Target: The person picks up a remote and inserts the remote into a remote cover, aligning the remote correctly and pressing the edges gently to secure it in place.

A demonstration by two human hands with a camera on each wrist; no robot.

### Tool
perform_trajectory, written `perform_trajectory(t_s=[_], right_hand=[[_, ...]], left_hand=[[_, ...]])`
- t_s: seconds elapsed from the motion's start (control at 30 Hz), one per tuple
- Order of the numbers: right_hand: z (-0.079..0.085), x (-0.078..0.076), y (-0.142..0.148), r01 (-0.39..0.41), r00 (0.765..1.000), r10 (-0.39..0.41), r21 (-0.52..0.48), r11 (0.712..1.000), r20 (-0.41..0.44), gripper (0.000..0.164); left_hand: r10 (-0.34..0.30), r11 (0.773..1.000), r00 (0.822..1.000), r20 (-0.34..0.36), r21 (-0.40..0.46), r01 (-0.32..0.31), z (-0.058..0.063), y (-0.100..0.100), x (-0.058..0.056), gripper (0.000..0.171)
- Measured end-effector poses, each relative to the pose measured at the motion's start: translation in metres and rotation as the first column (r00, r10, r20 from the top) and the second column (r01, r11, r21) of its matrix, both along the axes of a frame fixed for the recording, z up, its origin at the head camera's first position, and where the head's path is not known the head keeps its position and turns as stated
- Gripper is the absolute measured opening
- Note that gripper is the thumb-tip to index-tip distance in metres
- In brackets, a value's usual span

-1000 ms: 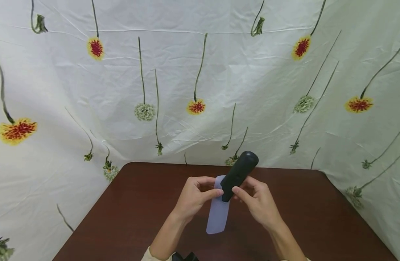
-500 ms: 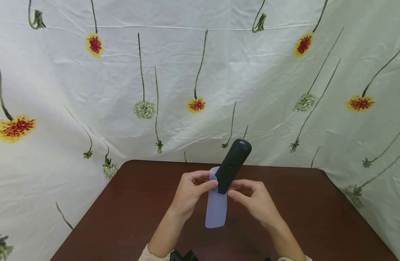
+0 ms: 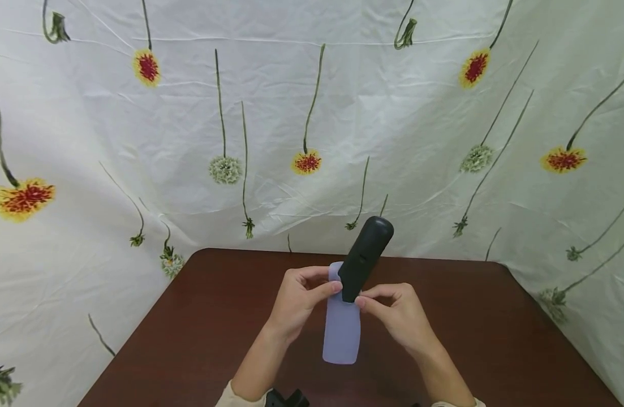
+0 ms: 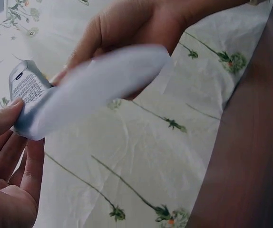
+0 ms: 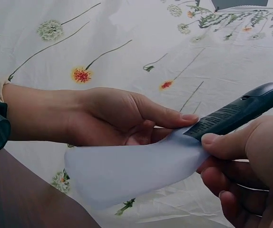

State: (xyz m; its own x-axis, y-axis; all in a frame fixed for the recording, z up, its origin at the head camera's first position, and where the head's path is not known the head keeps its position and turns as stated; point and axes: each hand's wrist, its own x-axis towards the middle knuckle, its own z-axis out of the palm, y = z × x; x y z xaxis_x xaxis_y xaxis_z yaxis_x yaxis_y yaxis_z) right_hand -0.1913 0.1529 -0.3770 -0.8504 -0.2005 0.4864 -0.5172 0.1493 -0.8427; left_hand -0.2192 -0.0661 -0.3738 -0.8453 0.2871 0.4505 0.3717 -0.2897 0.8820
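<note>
A black remote control (image 3: pixel 366 257) sticks up at a slant from a pale translucent soft sleeve (image 3: pixel 341 336), whose long free part hangs down below it. My left hand (image 3: pixel 295 302) pinches the sleeve and the remote's lower end, thumb on the near side. On the other side, the thumb and fingers of my right hand (image 3: pixel 398 316) pinch at the sleeve's edge, close to the remote's lower tip. Printed text shows on the remote (image 5: pixel 236 111) in the right wrist view. Motion blurs the sleeve (image 4: pixel 103 85) in the left wrist view.
Below the hands lies a dark brown table (image 3: pixel 230 316). A white cloth with printed flowers (image 3: pixel 271 113) hangs behind it and along both sides. Part of a black wrist-worn device (image 3: pixel 287 399) shows at the bottom edge.
Both hands and the remote have shifted slightly up and left. My right fingers have slid off the remote onto the sleeve's edge. The sleeve's hanging end has swung a little to the right.
</note>
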Motion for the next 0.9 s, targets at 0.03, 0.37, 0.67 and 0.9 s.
perform_trajectory(t_s=[0.03,0.37,0.67,0.9], right_hand=[[0.001,0.000,0.000,0.016,1.000,-0.016,-0.010,1.000,0.003,0.005],[0.002,0.003,-0.009,0.166,0.986,-0.165,-0.113,0.980,0.011,0.005],[0.000,0.003,-0.014,0.151,0.988,-0.157,-0.175,0.973,-0.017,0.027],[0.000,0.004,-0.014,0.179,0.981,-0.186,-0.116,0.977,-0.057,0.022]], left_hand=[[0.017,1.000,1.000,-0.015,-0.018,-0.017,0.000,0.000,0.000,0.026],[0.033,0.997,0.996,-0.077,-0.069,-0.039,-0.001,0.000,0.001,0.022],[-0.032,0.999,0.999,-0.012,-0.036,0.031,-0.001,0.002,-0.001,0.024],[-0.026,0.996,1.000,0.008,-0.086,0.026,-0.001,0.000,-0.001,0.023]])
